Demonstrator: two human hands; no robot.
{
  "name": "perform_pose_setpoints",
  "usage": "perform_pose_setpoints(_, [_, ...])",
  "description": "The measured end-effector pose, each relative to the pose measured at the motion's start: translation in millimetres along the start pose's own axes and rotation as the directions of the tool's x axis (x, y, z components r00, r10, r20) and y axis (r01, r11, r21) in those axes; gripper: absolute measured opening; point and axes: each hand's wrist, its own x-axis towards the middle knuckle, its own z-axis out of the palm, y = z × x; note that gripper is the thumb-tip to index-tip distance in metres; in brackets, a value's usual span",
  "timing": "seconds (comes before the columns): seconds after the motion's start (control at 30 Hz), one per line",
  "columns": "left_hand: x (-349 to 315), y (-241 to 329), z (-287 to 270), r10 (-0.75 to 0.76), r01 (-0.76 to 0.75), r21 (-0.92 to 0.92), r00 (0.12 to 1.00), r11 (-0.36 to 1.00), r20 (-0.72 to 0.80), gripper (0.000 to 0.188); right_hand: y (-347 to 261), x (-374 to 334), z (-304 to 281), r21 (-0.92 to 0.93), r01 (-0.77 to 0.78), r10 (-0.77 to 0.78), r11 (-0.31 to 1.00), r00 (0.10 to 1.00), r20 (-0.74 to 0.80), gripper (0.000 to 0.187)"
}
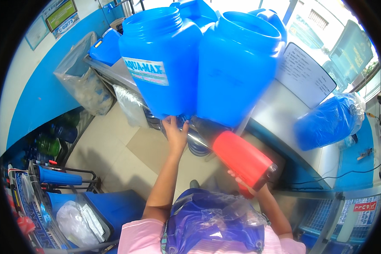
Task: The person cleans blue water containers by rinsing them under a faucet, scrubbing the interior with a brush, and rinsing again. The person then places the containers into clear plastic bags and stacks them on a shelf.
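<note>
Overhead, in the head view, we see 2 big blue plastic water containers standing side by side in the upper middle of the frame. Our left hand (175,134) presses up against the bottom edge of the left blue container with the white label (161,59), fingers close together and curled around that edge. Our right hand (246,184) wraps shut around the handle of a red and black heat gun (240,157), whose dark nozzle points up toward the base of the right blue container (235,67). Both containers sit on the edge of a steel counter (279,110), centre right. At the lower middle, a blue plastic-wrapped bundle (211,226) rests against our chest.

We judge the risks thus: the nozzle looks close to the plastic, so heat could warp it; the left container, held only from below, could tip off the counter edge.
</note>
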Motion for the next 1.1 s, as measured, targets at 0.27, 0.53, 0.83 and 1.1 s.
perform_pose_setpoints(0.27, [-3, -35, 32, -0.313, 0.29, -0.222, 0.947, 0.931, -0.076, 0.044, -3, 6, 0, 0.023, 0.015, -0.015, 1.0, 1.0, -0.01, 0.036])
perform_pose_setpoints(0.53, [12, -38, 23, -0.502, 0.562, -0.703, 0.8, 0.436, 0.329, 0.025, 6, 2, 0, 0.122, -0.04, 0.05, 0.992, 0.995, -0.085, 0.032])
perform_pose_setpoints(0.83, [27, -47, 2, -0.471, 0.733, -0.68, 0.601, 0.005, 0.645, 0.035, -3, 7, 1, 0.219, -0.052, 0.063, 0.974, 0.997, -0.044, 0.032])
perform_pose_setpoints(1.1, [33, -47, 10, -0.524, 0.745, -0.64, 0.627, 0.186, 0.577, 0.039, -3, 13, 9, 0.103, -0.063, 0.07, 0.993, 0.995, -0.068, 0.034])
